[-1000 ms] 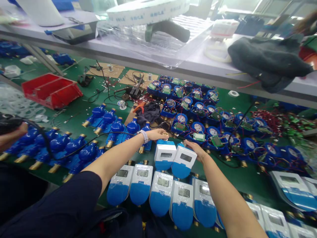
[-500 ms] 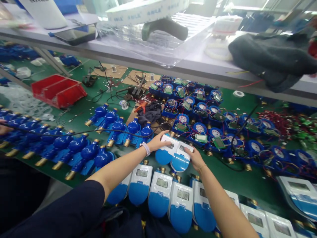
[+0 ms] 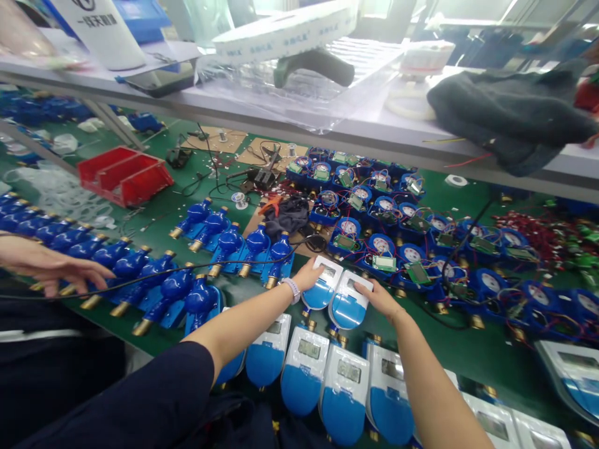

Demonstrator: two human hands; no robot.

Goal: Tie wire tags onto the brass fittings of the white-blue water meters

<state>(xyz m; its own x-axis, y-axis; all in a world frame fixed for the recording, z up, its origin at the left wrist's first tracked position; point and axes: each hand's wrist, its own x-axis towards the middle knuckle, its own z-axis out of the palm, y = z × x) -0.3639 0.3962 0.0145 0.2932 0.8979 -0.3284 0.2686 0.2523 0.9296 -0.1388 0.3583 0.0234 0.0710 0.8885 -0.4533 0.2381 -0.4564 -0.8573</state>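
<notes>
At the far left, a co-worker's hand [image 3: 56, 265] hangs open above a row of blue water meter bodies [image 3: 161, 287] with brass threaded ends, laid out on the green-topped desk [image 3: 449, 349]. Behind them sits a red plastic parts bin [image 3: 124, 178].

The left hand [image 3: 311, 275], with a white smartwatch [image 3: 292, 290] on its wrist, lies palm-down on the upper end of a white-and-blue water meter [image 3: 322, 287]. The right hand [image 3: 377, 299] rests its fingertips on the white top of a second white-and-blue meter [image 3: 349, 302]. Neither grip is spread wide: each hand sits low and close on its casing, though the pictures hide whether any fingers close under the edges. The two meters lie side by side, almost touching, just above a row of finished meters [image 3: 304, 374] whose blue ends point toward the person.

Farther right, uncovered meters with dial faces and green circuit boards [image 3: 384, 249] crowd the desk, trailing red and blue wires. On the shelf above them lies a dark grey cloth [image 3: 508, 118].
</notes>
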